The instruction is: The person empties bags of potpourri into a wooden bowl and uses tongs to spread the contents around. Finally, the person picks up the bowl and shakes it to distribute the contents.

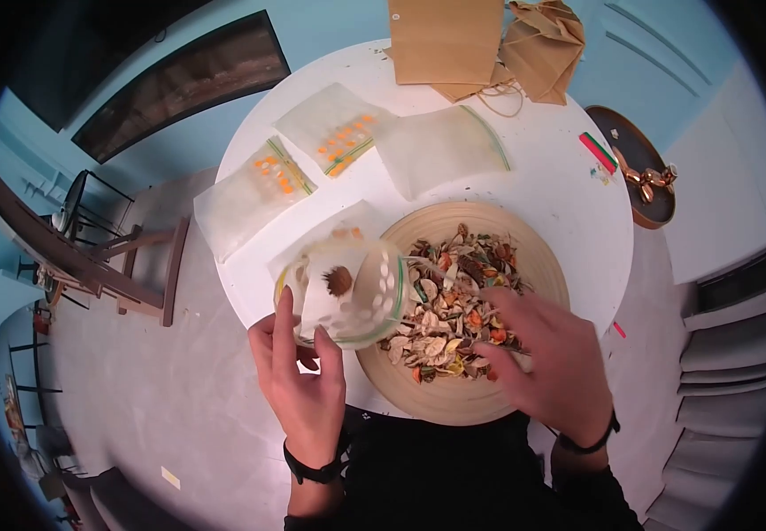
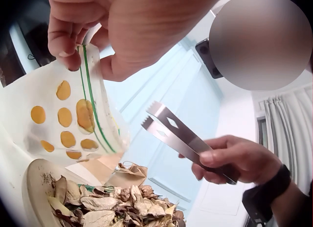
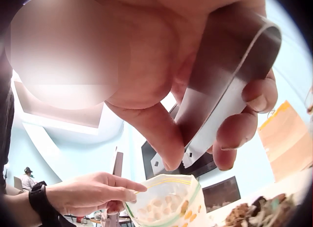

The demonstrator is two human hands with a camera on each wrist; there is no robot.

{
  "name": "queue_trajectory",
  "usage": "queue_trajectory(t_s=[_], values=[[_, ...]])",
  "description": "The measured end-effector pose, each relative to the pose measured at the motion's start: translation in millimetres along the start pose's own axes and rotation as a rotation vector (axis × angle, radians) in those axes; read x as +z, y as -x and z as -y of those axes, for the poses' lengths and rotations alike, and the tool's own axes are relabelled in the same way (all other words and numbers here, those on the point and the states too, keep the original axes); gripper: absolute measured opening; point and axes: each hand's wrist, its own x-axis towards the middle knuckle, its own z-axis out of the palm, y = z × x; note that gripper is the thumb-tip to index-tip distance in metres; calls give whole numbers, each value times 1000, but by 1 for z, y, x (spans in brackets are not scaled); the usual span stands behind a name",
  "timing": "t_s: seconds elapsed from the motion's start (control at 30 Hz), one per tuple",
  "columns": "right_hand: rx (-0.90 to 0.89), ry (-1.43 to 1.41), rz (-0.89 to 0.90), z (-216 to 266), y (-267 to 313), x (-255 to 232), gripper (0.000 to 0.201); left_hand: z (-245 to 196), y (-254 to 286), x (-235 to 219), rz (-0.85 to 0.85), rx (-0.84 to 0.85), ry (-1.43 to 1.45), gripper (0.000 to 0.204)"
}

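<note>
The left hand grips the rim of a translucent zip-top bag with orange ovals, its mouth gaping; a brown dried clump shows within its outline. The right hand pinches metal tongs, toothed tips slightly apart.

On the round white table, with twelve at the far edge, the held bag hangs toward seven o'clock, just beside a round wooden tray of potpourri toward five. Similar pouches lie between nine and twelve; brown paper bags stand near twelve.
</note>
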Motion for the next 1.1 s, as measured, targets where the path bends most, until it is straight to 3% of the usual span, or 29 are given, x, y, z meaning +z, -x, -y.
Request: queue_trajectory(t_s=[0.07, 0.13, 0.27, 0.33, 0.47, 0.57, 0.8, 0.87, 0.97, 1.1], values=[[83, -32, -48, -9, 18, -8, 46, 7, -6, 0, -5, 23, 32, 55], [371, -13, -63, -15, 35, -23, 49, 13, -17, -1, -8, 51, 38, 50], [557, -37, -121, -47, 64, -26, 52, 35, -45, -5, -124, 77, 68, 45], [560, -21, -139, -54, 73, -24, 51, 36, -49, -8, -158, 102, 23, 45], [554, -61, 24, -49, 73, -22, 49, 19, -30, 3, -54, 25, -82, 44], [451, 23, 82, -50, 73, -16, 47, 25, -17, 14, -61, 54, -70, 37], [419, 121, 56, -52, 66, -2, 46, 26, -10, 19, -22, 100, -78, 33], [509, 100, 118, -53, 67, -4, 46, 28, -9, 22, -59, 43, 43, 36], [500, 57, 87, -58, 72, 1, 47, 27, -8, 21, -59, 8, 100, 34], [496, 56, 58, -56, 69, 3, 47, 29, -7, 19, -65, 70, 160, 30]])
